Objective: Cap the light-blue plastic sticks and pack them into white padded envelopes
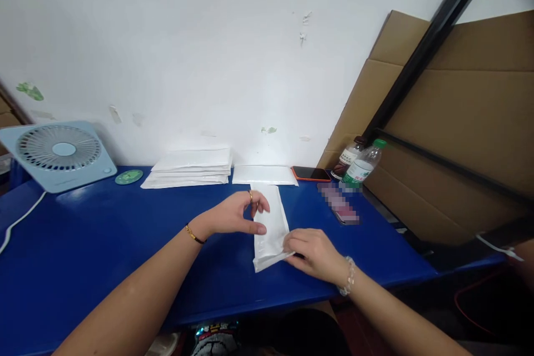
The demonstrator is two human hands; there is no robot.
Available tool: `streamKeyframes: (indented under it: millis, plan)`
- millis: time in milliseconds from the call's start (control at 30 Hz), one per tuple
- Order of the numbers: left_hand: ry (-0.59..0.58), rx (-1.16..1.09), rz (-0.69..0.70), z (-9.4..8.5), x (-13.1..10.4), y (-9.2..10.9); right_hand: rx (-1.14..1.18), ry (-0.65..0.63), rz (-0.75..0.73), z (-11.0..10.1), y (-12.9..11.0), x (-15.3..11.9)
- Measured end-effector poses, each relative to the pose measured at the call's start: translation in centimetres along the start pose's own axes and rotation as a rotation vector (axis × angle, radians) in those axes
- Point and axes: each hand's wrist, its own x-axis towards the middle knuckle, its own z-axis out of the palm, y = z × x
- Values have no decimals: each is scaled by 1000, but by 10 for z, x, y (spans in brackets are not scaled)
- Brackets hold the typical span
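A white padded envelope [271, 222] lies lengthwise on the blue table, its near end slightly raised. My right hand [315, 253] pinches its near right corner, thumb underneath and fingers on top. Over the left edge of the envelope hovers my left hand [240, 214], thumb and fingers apart in an open curve with nothing between them. Behind the envelope, another white envelope [265, 174] lies flat against the wall. To its left is a stack of several white envelopes [189, 167].
A pale blue fan [62, 150] and a green disc [129, 177] are at the left. On the right are an orange-edged phone [311, 173], a blurred pink item [340, 203] and two bottles, one green-capped [362, 167]. Cardboard [471, 122] borders the table [208, 295].
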Motion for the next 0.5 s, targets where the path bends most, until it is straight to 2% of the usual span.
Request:
streamKeyframes:
  millis: [100, 167, 267, 367, 500]
  plan:
    - [-258, 65, -139, 15, 1, 11, 105, -182, 135, 9, -1, -7]
    - [-341, 143, -168, 27, 1, 13, 193, -138, 268, 11, 0, -8]
    - [-330, 316, -152, 41, 1, 9, 260, -43, 380, 14, 1, -10]
    - [-328, 345, -198, 46, 2, -3, 215, 4, 318, 14, -2, -13]
    - [-345, 264, -261, 45, 4, -13, -25, 5, 112, 11, -14, -15]
